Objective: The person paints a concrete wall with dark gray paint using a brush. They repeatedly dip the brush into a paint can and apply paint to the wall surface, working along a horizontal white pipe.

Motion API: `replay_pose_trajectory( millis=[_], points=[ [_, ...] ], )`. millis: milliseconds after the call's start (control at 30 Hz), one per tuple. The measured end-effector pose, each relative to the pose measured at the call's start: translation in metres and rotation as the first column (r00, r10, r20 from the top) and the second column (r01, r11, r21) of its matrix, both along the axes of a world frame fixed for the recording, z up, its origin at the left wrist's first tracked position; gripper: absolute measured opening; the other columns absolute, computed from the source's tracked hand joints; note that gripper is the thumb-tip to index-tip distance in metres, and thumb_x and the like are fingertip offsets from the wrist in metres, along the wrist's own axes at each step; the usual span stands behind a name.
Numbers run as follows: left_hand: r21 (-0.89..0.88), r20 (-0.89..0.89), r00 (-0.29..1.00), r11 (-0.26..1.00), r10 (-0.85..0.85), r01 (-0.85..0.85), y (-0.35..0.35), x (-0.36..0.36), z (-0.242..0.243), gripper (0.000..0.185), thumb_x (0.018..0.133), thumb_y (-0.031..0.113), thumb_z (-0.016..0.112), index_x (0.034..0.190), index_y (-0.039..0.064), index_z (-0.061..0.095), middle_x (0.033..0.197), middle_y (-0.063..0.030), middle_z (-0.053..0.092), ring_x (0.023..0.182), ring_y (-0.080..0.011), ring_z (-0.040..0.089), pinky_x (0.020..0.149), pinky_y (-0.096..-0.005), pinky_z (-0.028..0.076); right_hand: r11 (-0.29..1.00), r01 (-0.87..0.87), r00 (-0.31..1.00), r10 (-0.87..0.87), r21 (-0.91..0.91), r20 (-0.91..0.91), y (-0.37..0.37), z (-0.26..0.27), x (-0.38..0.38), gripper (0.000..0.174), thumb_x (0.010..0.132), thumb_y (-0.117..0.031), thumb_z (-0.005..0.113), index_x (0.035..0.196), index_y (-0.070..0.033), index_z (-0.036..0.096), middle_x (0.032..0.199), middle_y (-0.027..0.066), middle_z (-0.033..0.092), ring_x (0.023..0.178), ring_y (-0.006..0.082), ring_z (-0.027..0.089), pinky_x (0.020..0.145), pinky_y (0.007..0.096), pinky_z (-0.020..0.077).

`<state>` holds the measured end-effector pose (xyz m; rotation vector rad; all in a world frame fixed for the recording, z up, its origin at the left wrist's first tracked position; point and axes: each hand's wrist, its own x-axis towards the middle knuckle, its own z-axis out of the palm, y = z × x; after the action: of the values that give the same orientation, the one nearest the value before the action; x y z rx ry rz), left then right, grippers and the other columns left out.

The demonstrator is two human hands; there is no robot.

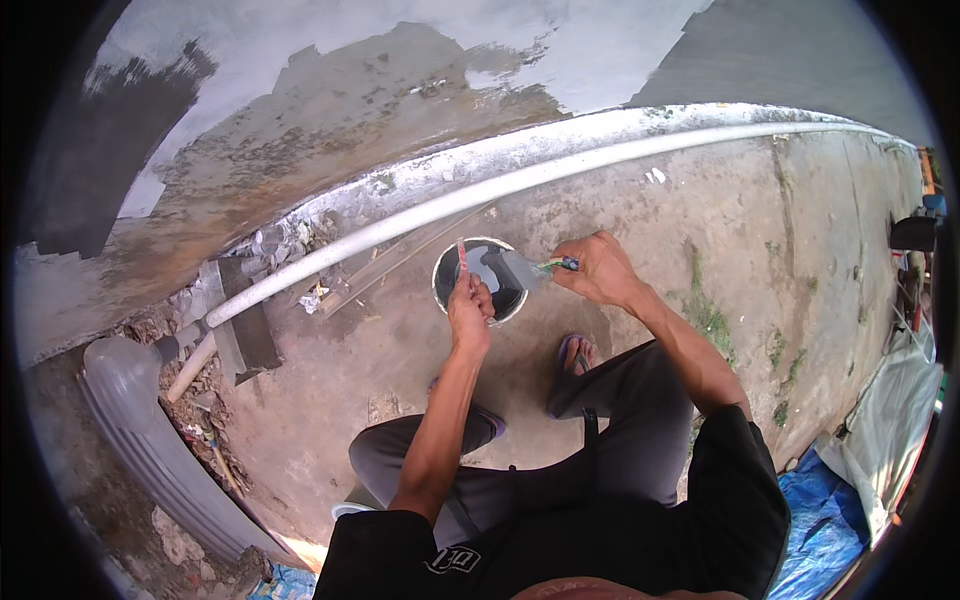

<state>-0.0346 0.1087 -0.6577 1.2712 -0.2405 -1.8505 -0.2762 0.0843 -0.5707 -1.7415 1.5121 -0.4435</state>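
Note:
A round bucket (517, 310) with dark inside walls and a whitish rim stands on the concrete ground before me; grey material shows in it. My left hand (471, 304) is over its near left rim, closed around a narrow reddish tool or strip (462, 257) that points away from me. To the right of the bucket, my right hand (596, 268) grips the green and dark handle (559, 264) of a tool. Its broad grey blade (525, 270) reaches over the bucket's right rim. The exact kind of either tool cannot be told.
A long white pipe (450, 204) runs along the base of a patchy grey and white wall (360, 90). A grey corrugated sheet or pipe (180, 472) lies at left, near rubble. Blue tarpaulin (821, 499) lies at lower right. My sandalled foot (576, 356) is near the bucket.

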Motion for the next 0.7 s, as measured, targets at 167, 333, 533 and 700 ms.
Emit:
replay_pose_trajectory(
  millis=[167, 333, 533, 700],
  points=[
    [-0.02, -0.058, 0.998, 1.0, -0.015, 0.014, -0.002, -0.019, -0.022, 0.028, 0.108, 0.033, 0.039, 0.089, 0.014, 0.045, 0.065, 0.0061, 0.03, 0.052, -0.0067, 0.024, 0.049, -0.0253, 0.022, 0.997, -0.043, 0.999, 0.041, -0.068, -0.031, -0.016, -0.032, 0.011, 0.024, 0.074, -0.022, 0.067, 0.082, -0.001, 0.072, 0.069, 0.0228, 0.063, 0.067, 0.0402, 0.065, 0.065, 0.0449, 0.0514],
    [-0.053, -0.072, 0.997, 0.999, -0.007, 0.003, -0.007, -0.028, -0.035, 0.026, 0.109, 0.029, 0.037, 0.089, 0.013, 0.044, 0.066, 0.006, 0.03, 0.053, -0.0067, 0.024, 0.051, -0.0256, 0.023, 0.982, -0.184, 0.966, 0.174, -0.037, -0.194, -0.027, -0.059, 0.016, 0.026, 0.074, -0.023, 0.067, 0.081, 0.001, 0.072, 0.068, 0.0243, 0.063, 0.069, 0.0421, 0.065, 0.067, 0.0469, 0.052],
    [-0.075, -0.079, 0.996, 0.997, -0.034, 0.028, -0.006, -0.03, -0.049, 0.024, 0.107, 0.027, 0.038, 0.089, 0.013, 0.044, 0.065, 0.0056, 0.03, 0.054, -0.0076, 0.024, 0.052, -0.026, 0.024, 0.951, -0.289, 0.94, 0.259, -0.113, -0.223, -0.031, -0.096, 0.026, 0.025, 0.074, -0.021, 0.069, 0.074, 0.003, 0.067, 0.066, 0.0246, 0.063, 0.068, 0.0436, 0.065, 0.066, 0.0489, 0.052],
    [-0.099, -0.085, 0.995, 0.994, -0.05, 0.041, -0.006, -0.025, -0.068, 0.023, 0.107, 0.026, 0.039, 0.088, 0.013, 0.045, 0.065, 0.0054, 0.03, 0.054, -0.008, 0.024, 0.052, -0.0264, 0.024, 0.928, -0.347, 0.919, 0.309, -0.133, -0.243, -0.039, -0.118, 0.038, 0.024, 0.073, -0.019, 0.071, 0.069, 0.003, 0.064, 0.065, 0.0243, 0.062, 0.068, 0.0441, 0.065, 0.064, 0.0503, 0.0517]
  ],
)
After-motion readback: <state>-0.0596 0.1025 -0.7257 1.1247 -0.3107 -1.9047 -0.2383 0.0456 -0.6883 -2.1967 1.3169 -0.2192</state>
